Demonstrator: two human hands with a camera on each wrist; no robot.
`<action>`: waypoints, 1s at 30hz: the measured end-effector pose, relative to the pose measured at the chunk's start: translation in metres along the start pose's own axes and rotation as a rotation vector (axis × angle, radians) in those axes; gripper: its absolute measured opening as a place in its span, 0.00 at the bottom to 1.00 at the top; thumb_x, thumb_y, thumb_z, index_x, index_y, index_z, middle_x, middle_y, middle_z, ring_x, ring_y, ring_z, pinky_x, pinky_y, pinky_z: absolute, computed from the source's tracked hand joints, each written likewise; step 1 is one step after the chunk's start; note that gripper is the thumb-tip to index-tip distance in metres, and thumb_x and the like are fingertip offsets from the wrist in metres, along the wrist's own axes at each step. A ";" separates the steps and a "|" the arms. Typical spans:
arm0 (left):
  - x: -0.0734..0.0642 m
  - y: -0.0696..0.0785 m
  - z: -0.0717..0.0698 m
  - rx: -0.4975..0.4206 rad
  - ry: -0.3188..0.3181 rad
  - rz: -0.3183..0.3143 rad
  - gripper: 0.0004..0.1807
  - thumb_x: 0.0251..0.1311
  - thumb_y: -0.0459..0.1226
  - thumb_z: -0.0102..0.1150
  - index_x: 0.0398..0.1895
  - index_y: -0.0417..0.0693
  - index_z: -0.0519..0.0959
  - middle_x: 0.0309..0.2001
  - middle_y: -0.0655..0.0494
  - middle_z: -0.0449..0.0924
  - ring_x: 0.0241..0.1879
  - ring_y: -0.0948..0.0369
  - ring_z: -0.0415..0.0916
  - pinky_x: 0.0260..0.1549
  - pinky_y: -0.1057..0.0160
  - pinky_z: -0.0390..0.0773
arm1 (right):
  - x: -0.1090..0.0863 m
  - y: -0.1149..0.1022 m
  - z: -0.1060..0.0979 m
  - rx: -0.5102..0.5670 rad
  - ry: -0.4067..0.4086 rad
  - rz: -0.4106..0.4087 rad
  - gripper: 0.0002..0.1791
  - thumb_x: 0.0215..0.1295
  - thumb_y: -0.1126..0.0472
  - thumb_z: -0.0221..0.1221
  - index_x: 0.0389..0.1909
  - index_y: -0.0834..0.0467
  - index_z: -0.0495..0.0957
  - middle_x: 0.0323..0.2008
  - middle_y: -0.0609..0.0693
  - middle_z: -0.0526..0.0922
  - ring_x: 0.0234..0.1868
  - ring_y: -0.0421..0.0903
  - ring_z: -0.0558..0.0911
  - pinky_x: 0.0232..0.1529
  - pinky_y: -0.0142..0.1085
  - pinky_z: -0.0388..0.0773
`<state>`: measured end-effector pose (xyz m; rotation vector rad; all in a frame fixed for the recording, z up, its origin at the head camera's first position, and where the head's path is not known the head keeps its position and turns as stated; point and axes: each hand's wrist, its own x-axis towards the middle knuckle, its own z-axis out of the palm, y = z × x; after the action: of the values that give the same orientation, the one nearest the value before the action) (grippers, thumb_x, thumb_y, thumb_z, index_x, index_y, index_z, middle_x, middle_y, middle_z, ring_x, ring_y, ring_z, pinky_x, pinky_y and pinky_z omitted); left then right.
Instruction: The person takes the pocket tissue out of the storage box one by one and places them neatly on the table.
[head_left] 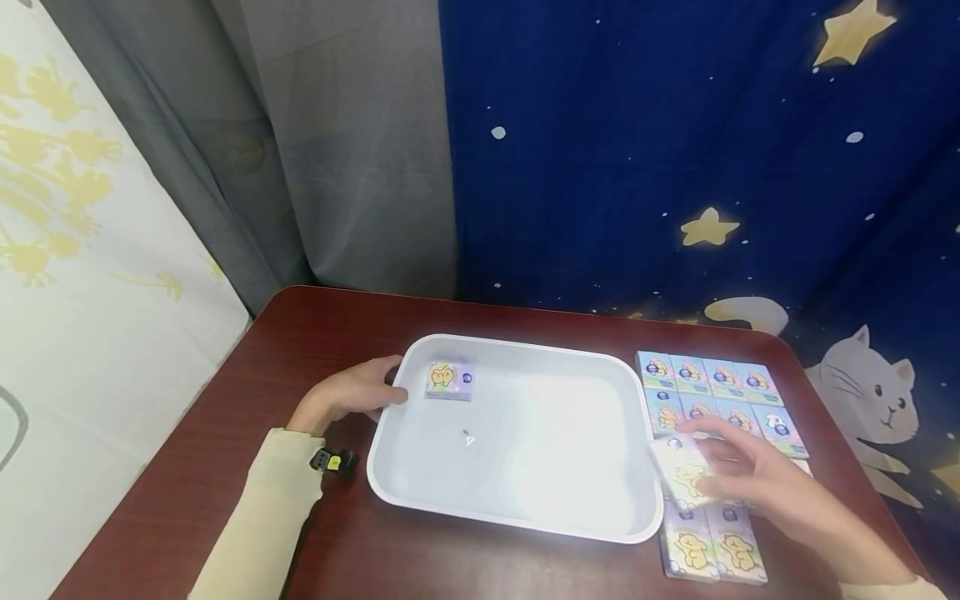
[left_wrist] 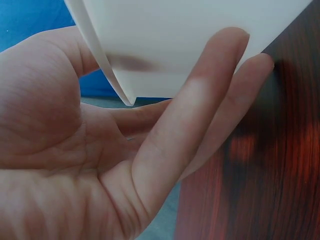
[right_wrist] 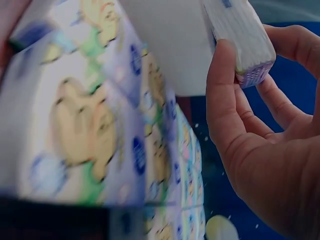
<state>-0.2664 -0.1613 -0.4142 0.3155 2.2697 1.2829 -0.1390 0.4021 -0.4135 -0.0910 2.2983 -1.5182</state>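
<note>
My left hand [head_left: 358,390] grips the left rim of a white plastic tray [head_left: 517,518], the thumb over the edge and the fingers along the outer wall [left_wrist: 165,50]. One small purple tissue pack [head_left: 450,381] lies inside the tray, near its far left corner. My right hand [head_left: 757,475] holds another tissue pack [head_left: 682,471] between thumb and fingers, tilted above the tray's right rim. In the right wrist view, this held pack [right_wrist: 242,37] shows its white wrapped side and a purple end.
Right of the tray stand rows of tissue packs, blue-pink ones [head_left: 723,379] at the back and purple ones [head_left: 690,546] in front, partly hidden by my right hand. The dark red table [head_left: 300,333] ends at a grey curtain [head_left: 360,167] and a blue curtain [head_left: 585,208].
</note>
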 end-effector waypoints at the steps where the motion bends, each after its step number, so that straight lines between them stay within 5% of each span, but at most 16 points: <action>1: 0.000 0.000 0.000 0.001 0.001 -0.002 0.34 0.71 0.31 0.64 0.77 0.33 0.66 0.54 0.38 0.85 0.42 0.48 0.91 0.40 0.46 0.92 | -0.002 0.004 -0.002 0.007 -0.004 -0.002 0.35 0.73 0.64 0.68 0.78 0.52 0.71 0.76 0.61 0.73 0.57 0.39 0.82 0.51 0.35 0.84; 5: 0.001 0.001 0.000 0.000 0.000 -0.003 0.34 0.71 0.31 0.65 0.77 0.33 0.66 0.53 0.39 0.85 0.42 0.48 0.90 0.40 0.46 0.93 | -0.011 0.024 -0.012 0.082 -0.050 0.007 0.31 0.78 0.65 0.63 0.74 0.36 0.73 0.61 0.41 0.84 0.57 0.39 0.85 0.52 0.36 0.85; 11: 0.003 0.002 -0.001 -0.011 -0.013 0.005 0.33 0.71 0.31 0.65 0.77 0.34 0.66 0.53 0.39 0.86 0.42 0.47 0.91 0.40 0.46 0.93 | -0.027 0.047 -0.023 0.150 -0.075 0.047 0.34 0.81 0.68 0.59 0.66 0.20 0.74 0.59 0.34 0.83 0.56 0.37 0.85 0.51 0.36 0.86; 15: 0.003 0.002 -0.001 -0.008 -0.013 0.003 0.34 0.71 0.31 0.65 0.77 0.34 0.66 0.54 0.38 0.85 0.43 0.47 0.91 0.40 0.46 0.92 | -0.038 0.056 -0.029 0.141 -0.064 0.108 0.32 0.82 0.66 0.59 0.66 0.22 0.71 0.62 0.39 0.82 0.56 0.37 0.85 0.51 0.34 0.85; 23: 0.002 0.000 0.000 -0.002 -0.003 -0.015 0.34 0.71 0.32 0.66 0.77 0.34 0.66 0.55 0.38 0.85 0.43 0.47 0.91 0.40 0.46 0.92 | -0.052 0.067 -0.039 0.063 -0.015 0.251 0.31 0.82 0.60 0.62 0.68 0.22 0.66 0.75 0.69 0.71 0.57 0.36 0.83 0.52 0.36 0.86; 30: 0.001 0.000 -0.001 -0.013 -0.005 -0.012 0.35 0.71 0.32 0.66 0.78 0.36 0.66 0.56 0.38 0.85 0.43 0.47 0.91 0.40 0.45 0.92 | -0.066 0.085 -0.048 0.227 -0.028 0.337 0.27 0.84 0.61 0.60 0.73 0.35 0.64 0.72 0.59 0.75 0.59 0.48 0.84 0.56 0.46 0.88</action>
<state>-0.2681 -0.1616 -0.4143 0.2999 2.2550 1.2897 -0.0814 0.4959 -0.4547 0.3172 1.9800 -1.5697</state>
